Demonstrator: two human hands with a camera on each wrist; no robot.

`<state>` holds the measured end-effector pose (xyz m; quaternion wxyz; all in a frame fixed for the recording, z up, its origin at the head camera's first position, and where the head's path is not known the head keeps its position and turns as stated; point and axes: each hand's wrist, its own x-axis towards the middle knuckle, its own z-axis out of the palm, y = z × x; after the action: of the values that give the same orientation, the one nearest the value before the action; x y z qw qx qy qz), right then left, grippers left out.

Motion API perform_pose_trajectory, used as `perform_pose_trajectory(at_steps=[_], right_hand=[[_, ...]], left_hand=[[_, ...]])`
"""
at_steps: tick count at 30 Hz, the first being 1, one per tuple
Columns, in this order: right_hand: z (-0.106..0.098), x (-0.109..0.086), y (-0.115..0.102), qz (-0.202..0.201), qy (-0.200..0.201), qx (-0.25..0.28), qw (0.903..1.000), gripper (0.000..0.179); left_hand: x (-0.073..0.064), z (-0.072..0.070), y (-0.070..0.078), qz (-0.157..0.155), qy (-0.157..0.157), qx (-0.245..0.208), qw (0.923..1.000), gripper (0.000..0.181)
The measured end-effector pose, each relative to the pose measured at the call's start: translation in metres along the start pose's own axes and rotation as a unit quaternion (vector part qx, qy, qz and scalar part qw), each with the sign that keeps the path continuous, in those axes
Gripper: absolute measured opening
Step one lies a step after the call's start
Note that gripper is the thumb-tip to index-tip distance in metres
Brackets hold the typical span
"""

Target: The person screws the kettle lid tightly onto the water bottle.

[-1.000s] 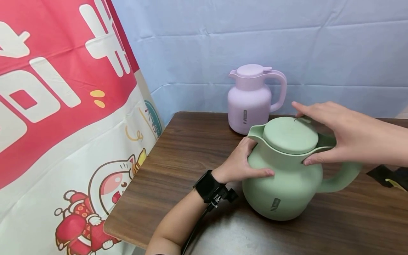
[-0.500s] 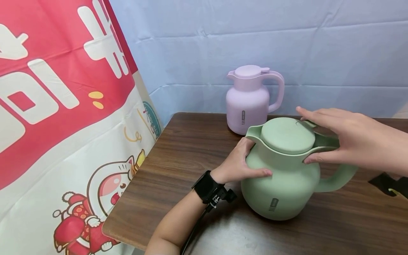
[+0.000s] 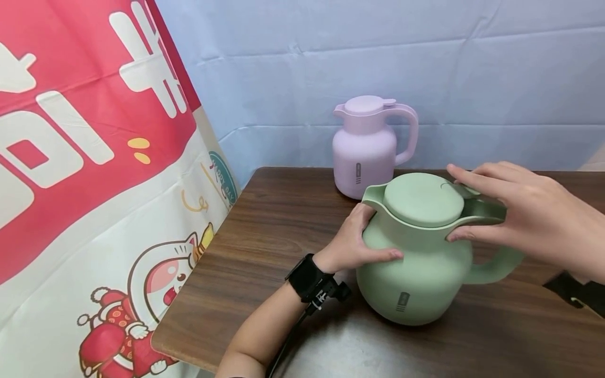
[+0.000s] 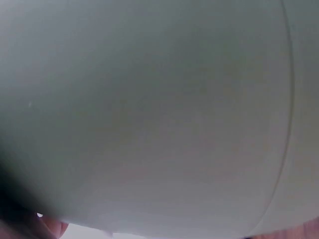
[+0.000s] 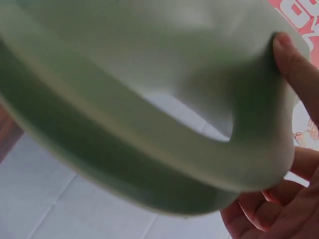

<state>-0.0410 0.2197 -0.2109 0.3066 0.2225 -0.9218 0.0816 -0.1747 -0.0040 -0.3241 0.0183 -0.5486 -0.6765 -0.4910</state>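
A green thermos jug [image 3: 420, 283] stands on the table, its spout to the left and handle to the right. My left hand [image 3: 350, 241] holds its body, thumb across the front and fingers round the far side. The round lid [image 3: 423, 199] sits in the jug's mouth. My right hand [image 3: 524, 205] grips the top from the handle side, thumb on the neck below the rim and fingers at the lid's tab [image 3: 465, 191]. In the right wrist view the handle [image 5: 164, 149] passes between thumb and curled fingers. The jug's body fills the left wrist view.
A lilac thermos jug [image 3: 364, 152] stands behind the green one, near the back edge of the wooden table [image 3: 264, 247]. Pale blue cloth [image 3: 283, 84] hangs behind, and a red and white printed banner [image 3: 156, 210] hangs at the left. A black cable runs along the left forearm.
The right fingers have shifted toward the handle, and the lid's tab has turned the same way. The left hand keeps its hold. The whole view has drifted slightly.
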Motion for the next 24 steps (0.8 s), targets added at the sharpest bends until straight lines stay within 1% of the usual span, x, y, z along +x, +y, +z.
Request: perform_pose_trajectory(at_steps=[5, 8, 11, 13, 15, 16, 18, 20, 22, 24], right_hand=[[-0.001, 0.0, -0.006, 0.024, 0.009, 0.002, 0.9997, 0.092], [-0.001, 0.001, -0.009, 0.03, 0.015, 0.004, 0.9994, 0.084], [-0.003, 0.001, -0.01, 0.037, 0.016, 0.005, 0.9992, 0.078], [-0.003, 0.001, -0.011, 0.047, 0.011, 0.002, 0.9988, 0.085], [-0.004, -0.001, -0.012, 0.059, 0.001, 0.012, 0.9982, 0.099], [-0.004, -0.001, -0.011, 0.056, 0.001, 0.013, 0.9984, 0.105], [-0.003, -0.004, -0.011, 0.044, 0.007, 0.017, 0.9989, 0.108], [0.0, -0.008, -0.013, 0.022, 0.027, 0.022, 0.9992, 0.099], [0.006, -0.013, -0.018, -0.006, 0.06, 0.016, 0.9981, 0.088], [0.014, -0.02, -0.027, -0.022, 0.086, 0.004, 0.996, 0.08]], left_hand=[[-0.001, 0.005, 0.003, -0.002, 0.028, -0.017, 0.9995, 0.082], [-0.001, 0.007, 0.006, -0.005, 0.044, -0.001, 0.999, 0.078], [-0.001, 0.007, 0.008, -0.006, 0.053, 0.019, 0.9984, 0.075], [-0.001, 0.008, 0.009, -0.005, 0.054, 0.022, 0.9983, 0.075], [-0.002, 0.008, 0.009, -0.007, 0.053, 0.018, 0.9984, 0.074], [-0.002, 0.008, 0.009, -0.008, 0.052, 0.018, 0.9984, 0.074], [-0.003, 0.009, 0.01, -0.014, 0.052, 0.019, 0.9984, 0.075], [-0.004, 0.008, 0.011, -0.022, 0.051, 0.028, 0.9981, 0.075], [-0.004, 0.008, 0.012, -0.035, 0.047, 0.051, 0.9969, 0.074], [-0.008, 0.006, 0.016, -0.05, 0.039, 0.075, 0.9951, 0.074]])
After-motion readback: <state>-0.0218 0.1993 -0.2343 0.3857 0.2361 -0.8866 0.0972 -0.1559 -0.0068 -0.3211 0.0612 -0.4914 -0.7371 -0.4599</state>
